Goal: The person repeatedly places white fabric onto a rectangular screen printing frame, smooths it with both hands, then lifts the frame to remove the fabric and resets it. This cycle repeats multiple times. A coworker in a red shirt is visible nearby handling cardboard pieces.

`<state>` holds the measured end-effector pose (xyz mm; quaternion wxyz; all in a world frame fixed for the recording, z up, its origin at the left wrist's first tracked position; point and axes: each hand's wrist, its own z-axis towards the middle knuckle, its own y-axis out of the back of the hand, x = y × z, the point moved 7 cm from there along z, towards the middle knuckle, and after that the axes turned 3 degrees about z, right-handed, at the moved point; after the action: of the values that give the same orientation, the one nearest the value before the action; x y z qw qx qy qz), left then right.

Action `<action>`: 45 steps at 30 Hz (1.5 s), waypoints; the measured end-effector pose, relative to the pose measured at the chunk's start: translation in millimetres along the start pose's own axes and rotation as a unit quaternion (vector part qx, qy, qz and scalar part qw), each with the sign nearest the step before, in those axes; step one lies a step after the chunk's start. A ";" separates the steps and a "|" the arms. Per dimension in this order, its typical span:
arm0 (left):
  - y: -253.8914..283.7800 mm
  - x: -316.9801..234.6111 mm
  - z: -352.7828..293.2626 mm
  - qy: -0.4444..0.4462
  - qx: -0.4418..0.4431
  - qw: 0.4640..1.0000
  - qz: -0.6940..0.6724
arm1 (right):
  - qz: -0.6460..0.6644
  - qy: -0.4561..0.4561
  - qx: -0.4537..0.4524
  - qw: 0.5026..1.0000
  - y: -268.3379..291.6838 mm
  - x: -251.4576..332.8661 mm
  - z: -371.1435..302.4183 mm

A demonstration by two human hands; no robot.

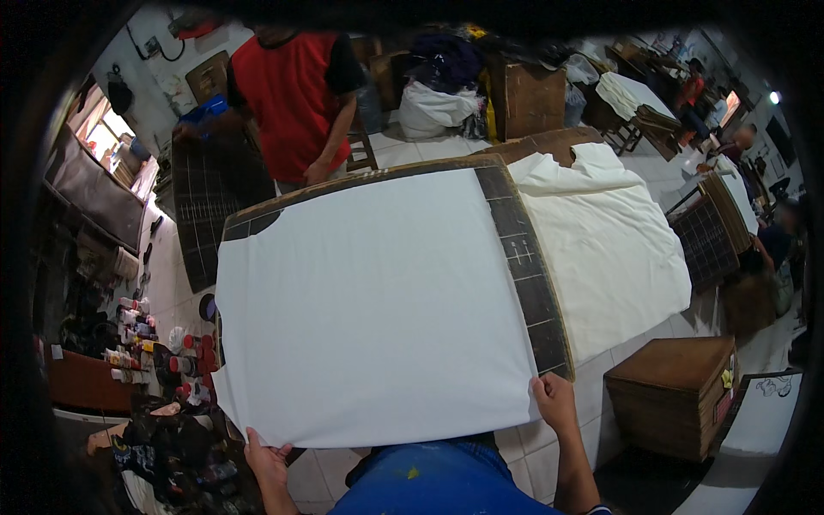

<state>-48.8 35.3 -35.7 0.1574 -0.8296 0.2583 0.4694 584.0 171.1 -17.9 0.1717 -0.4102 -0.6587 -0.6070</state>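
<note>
A large white cloth (369, 300) lies spread over a dark board (525, 257) marked with pale lines, right in front of me. At its near left corner my left hand (269, 462) is closed on the edge, thumb on top. My right hand (554, 400) grips the near right corner in a fist, beside the board's right end. The near edge of the cloth hangs between both hands, close to my blue shirt. Along the right and far sides the board's dark border shows past the cloth.
A cream shirt (609, 240) lies on another board to the right. Across the board stands a person in a red top (287, 103), beside a dark gridded board (202, 206). A wooden box (674, 382) sits at right; several paint bottles (184, 365) and dark clutter line the left.
</note>
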 end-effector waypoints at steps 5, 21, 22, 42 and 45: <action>-1.8 1.0 -3.0 0.006 -0.023 1.000 0.016 | -0.037 -0.003 -0.003 0.999 1.0 7.1 0.5; -18.7 -6.5 -13.2 0.005 0.021 0.998 0.061 | 0.040 0.018 0.006 0.999 4.6 -0.3 4.9; -19.8 -7.9 -15.1 -0.002 0.020 0.998 0.059 | 0.049 0.027 0.016 0.998 3.9 0.0 5.8; -17.6 -6.1 -21.2 0.007 -0.019 0.994 0.103 | 0.043 0.023 0.026 0.998 2.8 -3.6 4.7; -21.5 -4.7 -24.2 0.028 0.054 0.981 0.182 | 0.016 0.007 0.034 0.999 5.3 -2.6 -5.6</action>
<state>-21.5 42.0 -18.9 0.1064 -0.7719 0.4340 0.4522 588.0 164.6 -15.1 0.1997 -0.4102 -0.6710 -0.5845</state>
